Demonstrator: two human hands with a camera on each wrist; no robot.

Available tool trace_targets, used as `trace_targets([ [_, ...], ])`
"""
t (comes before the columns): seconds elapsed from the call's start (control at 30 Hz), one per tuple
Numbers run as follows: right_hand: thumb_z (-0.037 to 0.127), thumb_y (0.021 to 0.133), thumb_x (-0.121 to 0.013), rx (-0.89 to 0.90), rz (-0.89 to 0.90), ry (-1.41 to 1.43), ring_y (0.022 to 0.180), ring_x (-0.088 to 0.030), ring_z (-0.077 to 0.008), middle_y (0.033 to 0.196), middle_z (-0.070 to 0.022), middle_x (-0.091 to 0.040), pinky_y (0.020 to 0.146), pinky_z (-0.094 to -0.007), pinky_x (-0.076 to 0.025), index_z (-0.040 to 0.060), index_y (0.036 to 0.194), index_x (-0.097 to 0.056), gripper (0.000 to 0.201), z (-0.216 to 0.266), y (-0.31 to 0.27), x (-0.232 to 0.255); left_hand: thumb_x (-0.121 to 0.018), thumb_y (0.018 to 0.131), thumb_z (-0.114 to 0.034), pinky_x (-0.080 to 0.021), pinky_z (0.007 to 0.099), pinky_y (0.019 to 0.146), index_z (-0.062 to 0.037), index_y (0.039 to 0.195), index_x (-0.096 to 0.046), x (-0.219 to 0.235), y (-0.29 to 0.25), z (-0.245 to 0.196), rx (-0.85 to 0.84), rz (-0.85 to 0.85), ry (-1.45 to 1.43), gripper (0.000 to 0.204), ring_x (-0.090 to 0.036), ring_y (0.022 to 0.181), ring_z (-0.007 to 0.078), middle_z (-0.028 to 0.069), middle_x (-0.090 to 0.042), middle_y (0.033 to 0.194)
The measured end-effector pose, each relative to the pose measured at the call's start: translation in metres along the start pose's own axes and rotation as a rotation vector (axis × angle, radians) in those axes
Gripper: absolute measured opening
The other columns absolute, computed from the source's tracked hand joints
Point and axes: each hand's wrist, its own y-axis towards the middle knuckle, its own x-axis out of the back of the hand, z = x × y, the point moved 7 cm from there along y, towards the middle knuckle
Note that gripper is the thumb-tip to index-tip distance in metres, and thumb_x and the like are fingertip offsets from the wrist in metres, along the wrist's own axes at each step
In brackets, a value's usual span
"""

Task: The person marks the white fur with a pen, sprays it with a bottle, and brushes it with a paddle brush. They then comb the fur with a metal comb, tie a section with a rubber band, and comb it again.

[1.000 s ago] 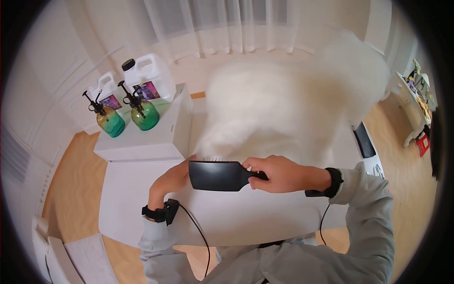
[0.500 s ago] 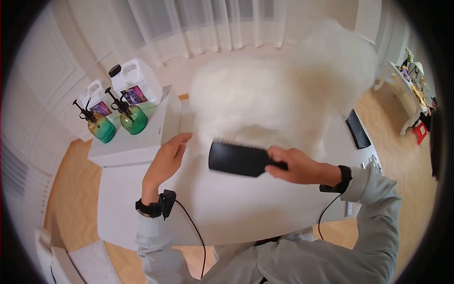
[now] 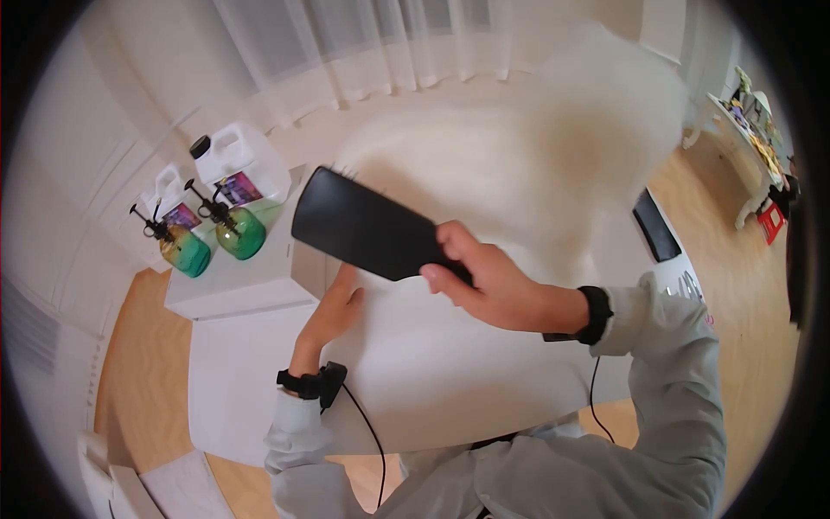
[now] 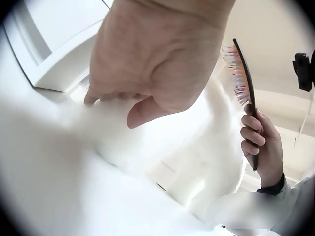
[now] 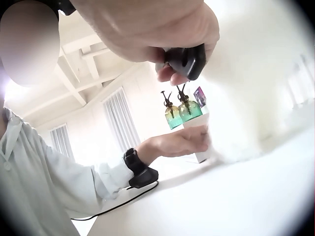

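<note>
Find the black brush (image 3: 363, 221) just off centre toward ten o'clock in the head view, clamped in the fingers of the right hand (image 3: 497, 285), with those of the left hand (image 3: 333, 313), toward eight o'clock, fairly straight and touching the white fluff (image 3: 536, 160) between one and two. Best, probably, to stroke lightly while steadying the fluff. Count one brush, two spray bottles (image 3: 243, 238) at nine o'clock, two jugs (image 3: 261, 173) at ten.
</note>
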Motion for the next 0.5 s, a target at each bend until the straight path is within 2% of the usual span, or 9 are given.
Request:
trace_targets([
  [0.07,0.023,0.097,-0.054,0.019,0.059,-0.152,0.066,-0.061,-0.0327,0.076,-0.0122,-0.063,0.060,-0.0421,-0.046,0.0053,0.111,-0.040,0.027,-0.012,0.003,-0.010,-0.047,0.090,-0.001,-0.015,0.0336,0.118,0.0005,0.149,-0.024,0.006,-0.002,0.004,0.013,0.014,0.011,0.064,-0.019,0.146,0.0300,0.0203,-0.026,0.155],
  [0.13,0.027,0.097,-0.053,-0.125,0.245,-0.131,0.070,-0.063,-0.0350,0.077,-0.0140,-0.064,0.062,-0.0441,-0.047,0.0065,0.115,-0.043,0.029,-0.031,-0.004,-0.021,-0.046,0.090,0.000,-0.017,0.0334,0.117,0.0014,0.149,-0.022,0.005,-0.005,0.020,0.140,0.188,0.072,0.064,-0.021,0.146,0.0310,0.0212,-0.030,0.153],
  [0.17,0.029,0.096,-0.054,-0.130,0.334,-0.253,0.072,-0.063,-0.0352,0.078,-0.0145,-0.065,0.063,-0.0440,-0.047,0.0065,0.113,-0.046,0.029,-0.034,-0.009,-0.024,-0.044,0.091,0.001,-0.020,0.0336,0.116,0.0006,0.150,-0.021,0.011,-0.013,0.007,-0.028,0.015,-0.007,0.063,-0.024,0.144,0.0317,0.0217,-0.033,0.152],
  [0.2,0.030,0.096,-0.054,-0.135,0.425,-0.373,0.073,-0.063,-0.0353,0.079,-0.0149,-0.065,0.064,-0.0439,-0.048,0.0064,0.112,-0.049,0.029,-0.038,-0.016,-0.025,-0.044,0.091,0.001,-0.020,0.0336,0.116,0.0006,0.150,-0.021,0.011,-0.014,0.006,-0.037,0.025,-0.005,0.063,-0.024,0.144,0.0317,0.0217,-0.033,0.152],
  [0.23,0.030,0.096,-0.054,-0.141,0.416,-0.372,0.073,-0.063,-0.0353,0.079,-0.0149,-0.065,0.064,-0.0439,-0.048,0.0064,0.112,-0.049,0.029,-0.041,-0.022,-0.020,-0.044,0.092,0.002,-0.020,0.0338,0.116,0.0006,0.150,-0.022,0.017,-0.016,0.002,0.023,-0.004,0.003,0.062,-0.026,0.144,0.0320,0.0219,-0.032,0.152],
  [0.3,0.035,0.095,-0.055,0.005,0.513,-0.409,0.074,-0.064,-0.0356,0.081,-0.0159,-0.066,0.064,-0.0441,-0.048,0.0064,0.108,-0.053,0.032,-0.041,-0.041,-0.018,-0.046,0.093,0.001,-0.021,0.0347,0.116,-0.0001,0.149,-0.023,0.027,-0.020,-0.009,0.079,-0.031,0.032,0.060,-0.028,0.143,0.0319,0.0213,-0.032,0.152],
  [0.4,0.040,0.094,-0.057,-0.032,0.358,-0.391,0.072,-0.062,-0.0382,0.080,-0.0153,-0.066,0.064,-0.0446,-0.048,0.0062,0.106,-0.054,0.036,-0.023,-0.057,0.012,-0.048,0.094,-0.001,-0.023,0.0350,0.115,-0.0009,0.148,-0.029,0.039,-0.021,-0.034,0.042,-0.103,0.049,0.058,-0.029,0.142,0.0319,0.0188,-0.034,0.152],
  [0.47,0.036,0.093,-0.062,-0.106,0.189,-0.372,0.066,-0.063,-0.0297,0.074,-0.0122,-0.064,0.060,-0.0392,-0.048,0.0047,0.103,-0.052,0.034,-0.006,-0.061,0.046,-0.049,0.094,-0.002,-0.024,0.0359,0.115,-0.0013,0.146,-0.033,0.047,-0.017,-0.055,0.014,-0.167,0.045,0.055,-0.031,0.142,0.0308,0.0172,-0.036,0.151],
  [0.5,0.030,0.093,-0.064,-0.070,0.073,-0.262,0.062,-0.059,-0.0224,0.071,-0.0093,-0.062,0.057,-0.0345,-0.046,0.0043,0.099,-0.050,0.030,0.005,-0.064,0.066,-0.050,0.094,-0.003,-0.025,0.0367,0.114,-0.0017,0.145,-0.037,0.052,-0.014,-0.066,-0.012,-0.231,0.045,0.052,-0.033,0.141,0.0298,0.0155,-0.039,0.150],
])
